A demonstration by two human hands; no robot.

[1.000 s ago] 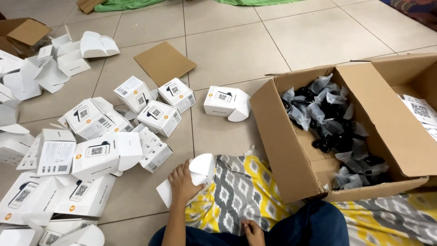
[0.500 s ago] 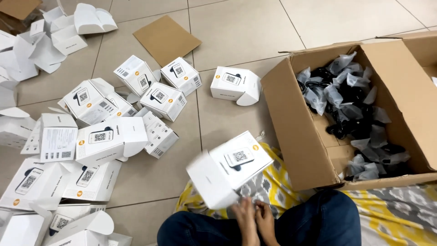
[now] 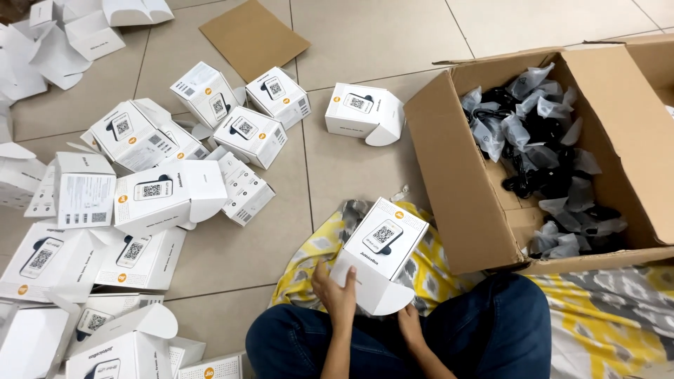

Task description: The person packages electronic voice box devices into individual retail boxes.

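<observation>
The left hand (image 3: 337, 295) is clamped on the near left corner of a small white carton (image 3: 382, 247), fingers curled over its edge, while the right hand (image 3: 409, 324) sits just under the carton's open rounded flap (image 3: 382, 298), touching its lower edge; how firmly that hand grips I cannot tell, since the flap hides the fingertips. The two hands are a little apart, one on each side of the flap. The carton is tilted, its printed top face up, held low over the person's lap above dark blue trousers (image 3: 456, 337) and a yellow, grey and white patterned cloth (image 3: 309, 263) spread on the tiled floor (image 3: 379, 42). Just to the right stands a big brown cardboard box (image 3: 456, 203), flaps open, filled with black items in clear plastic bags (image 3: 540, 147). Beyond the carton, another white carton (image 3: 361, 114) lies alone on the tiles with its flap open. To the left, a scatter of the same white cartons (image 3: 151, 196) covers the floor, some shut, some gaping, lying at all angles and touching one another. Farther off, a flat square of brown cardboard (image 3: 254, 40) rests on the tiles, and loose folded white inserts (image 3: 63, 42) lie in the far left corner
</observation>
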